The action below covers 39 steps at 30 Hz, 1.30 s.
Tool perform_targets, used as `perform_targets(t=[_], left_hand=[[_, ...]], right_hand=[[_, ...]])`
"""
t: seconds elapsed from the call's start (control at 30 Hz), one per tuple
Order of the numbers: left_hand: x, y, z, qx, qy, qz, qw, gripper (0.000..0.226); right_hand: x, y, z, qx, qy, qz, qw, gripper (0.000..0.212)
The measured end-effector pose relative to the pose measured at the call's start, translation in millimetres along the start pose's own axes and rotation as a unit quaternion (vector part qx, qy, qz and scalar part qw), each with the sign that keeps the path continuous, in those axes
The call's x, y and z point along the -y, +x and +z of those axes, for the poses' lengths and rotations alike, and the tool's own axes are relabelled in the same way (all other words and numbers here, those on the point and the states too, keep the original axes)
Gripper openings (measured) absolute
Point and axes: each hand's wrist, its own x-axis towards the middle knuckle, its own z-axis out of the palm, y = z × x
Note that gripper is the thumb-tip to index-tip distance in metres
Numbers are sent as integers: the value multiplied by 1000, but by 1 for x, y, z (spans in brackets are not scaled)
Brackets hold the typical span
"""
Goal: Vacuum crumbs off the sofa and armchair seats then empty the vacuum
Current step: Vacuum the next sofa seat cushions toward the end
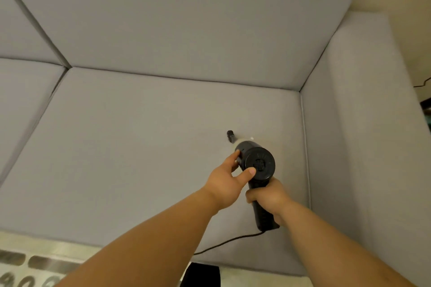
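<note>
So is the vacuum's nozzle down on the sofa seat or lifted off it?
Down, apparently: the vacuum slopes forward and its nozzle tip meets the seat cushion.

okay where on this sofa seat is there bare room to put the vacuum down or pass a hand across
Most of the seat cushion is bare: the wide patch from the seam on the left to the vacuum, and the strip along the back cushion. It is crowded only near the armrest, where the left hand and right hand hold the vacuum, its cord trailing over the front edge.
</note>
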Motion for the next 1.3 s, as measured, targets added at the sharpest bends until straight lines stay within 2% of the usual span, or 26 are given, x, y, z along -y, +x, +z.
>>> perform_targets(t=[0.47, 0.67, 0.9, 1.3], left_hand=[[59, -83, 82, -17, -26, 1, 1000, 70], [65, -101, 94, -15, -29, -1, 999, 70], [55, -113, 102, -7, -24, 24, 999, 70], [82, -127, 116, -22, -28, 5, 999, 70]], right_hand=[[-101, -67, -16, 24, -26, 8, 999, 33], [-118, -83, -17, 19, -29, 2, 999, 36], [-124, -103, -22, -29, 1, -47, 998, 40], [-152, -110, -13, 0, -7, -20, 1000, 38]])
